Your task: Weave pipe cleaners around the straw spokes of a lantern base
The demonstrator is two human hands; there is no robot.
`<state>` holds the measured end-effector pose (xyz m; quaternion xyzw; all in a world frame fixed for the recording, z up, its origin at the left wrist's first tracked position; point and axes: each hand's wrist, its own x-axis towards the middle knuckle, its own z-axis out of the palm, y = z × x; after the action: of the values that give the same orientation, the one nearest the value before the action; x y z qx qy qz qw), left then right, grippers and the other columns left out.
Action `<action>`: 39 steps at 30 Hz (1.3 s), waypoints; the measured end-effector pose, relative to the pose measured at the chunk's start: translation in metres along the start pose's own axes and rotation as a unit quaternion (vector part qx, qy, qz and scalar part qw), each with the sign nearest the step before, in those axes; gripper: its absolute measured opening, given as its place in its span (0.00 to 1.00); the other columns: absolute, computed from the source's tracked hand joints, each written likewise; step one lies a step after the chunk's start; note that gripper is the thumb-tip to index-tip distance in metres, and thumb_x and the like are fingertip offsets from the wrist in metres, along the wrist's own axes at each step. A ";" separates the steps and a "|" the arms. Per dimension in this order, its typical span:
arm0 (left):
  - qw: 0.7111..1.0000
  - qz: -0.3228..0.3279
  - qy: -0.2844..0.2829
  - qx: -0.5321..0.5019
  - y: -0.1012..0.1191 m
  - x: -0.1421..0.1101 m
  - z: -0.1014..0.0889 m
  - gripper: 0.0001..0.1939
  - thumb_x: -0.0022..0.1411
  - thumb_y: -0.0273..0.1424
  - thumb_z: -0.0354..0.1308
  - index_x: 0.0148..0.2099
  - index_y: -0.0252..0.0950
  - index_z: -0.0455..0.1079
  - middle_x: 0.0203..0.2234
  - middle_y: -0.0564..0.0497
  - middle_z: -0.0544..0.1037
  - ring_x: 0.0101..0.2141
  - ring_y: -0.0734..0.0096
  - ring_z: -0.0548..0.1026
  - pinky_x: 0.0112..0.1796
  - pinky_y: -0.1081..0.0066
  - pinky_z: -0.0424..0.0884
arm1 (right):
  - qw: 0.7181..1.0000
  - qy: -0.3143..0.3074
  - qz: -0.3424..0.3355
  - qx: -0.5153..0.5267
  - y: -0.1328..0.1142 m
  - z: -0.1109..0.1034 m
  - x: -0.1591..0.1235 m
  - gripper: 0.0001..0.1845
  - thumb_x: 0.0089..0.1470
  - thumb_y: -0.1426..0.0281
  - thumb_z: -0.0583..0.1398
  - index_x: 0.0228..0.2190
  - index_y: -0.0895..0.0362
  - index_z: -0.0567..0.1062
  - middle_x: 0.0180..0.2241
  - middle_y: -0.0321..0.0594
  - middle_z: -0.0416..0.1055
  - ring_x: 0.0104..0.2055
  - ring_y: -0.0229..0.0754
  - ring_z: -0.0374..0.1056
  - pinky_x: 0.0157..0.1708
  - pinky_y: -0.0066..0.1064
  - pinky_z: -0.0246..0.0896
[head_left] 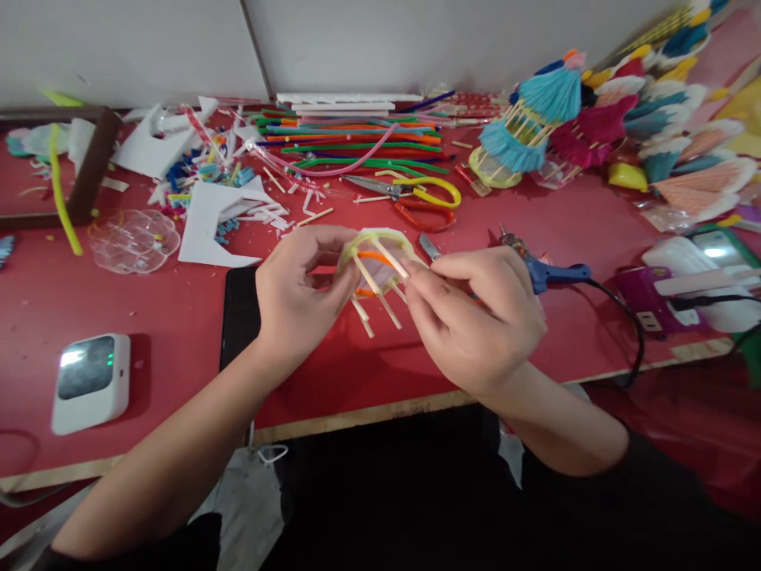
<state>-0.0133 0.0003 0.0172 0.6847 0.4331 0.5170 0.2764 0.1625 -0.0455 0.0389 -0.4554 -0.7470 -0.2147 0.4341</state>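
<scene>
Between my hands, above the red table, is a small craft frame (388,240) with a pale yellow rim, a clear base, orange strips and several thin wooden sticks standing out from it. My left hand (309,285) is closed on its left edge, thumb in front. One wooden stick (389,258) at the frame's right side is pinched between the thumb and fingers of my right hand (476,309). The other sticks point down toward the table edge. Part of the rim is hidden behind my left fingers.
Behind my hands lie scissors (410,190) and bundled coloured pipe cleaners (357,143). A glue gun (547,274) with a cord rests at right, near a purple power strip (654,297). Finished blue craft pavilions (532,119) stand back right. A phone (241,313) and white device (92,381) lie left.
</scene>
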 end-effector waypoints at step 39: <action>0.994 0.064 0.024 0.081 -0.012 -0.005 0.003 0.12 0.64 0.29 0.62 0.50 0.40 0.74 0.43 0.49 0.83 0.39 0.65 0.83 0.37 0.69 0.82 | 0.991 0.020 0.003 0.132 0.004 0.033 -0.024 0.15 0.57 0.77 0.63 0.45 0.50 0.79 0.36 0.34 0.82 0.43 0.43 0.78 0.44 0.39 0.67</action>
<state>-0.0146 0.0016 0.0044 0.7183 0.4358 0.5130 0.1758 0.1558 -0.0315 0.0007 -0.3920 -0.7586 -0.1215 0.5061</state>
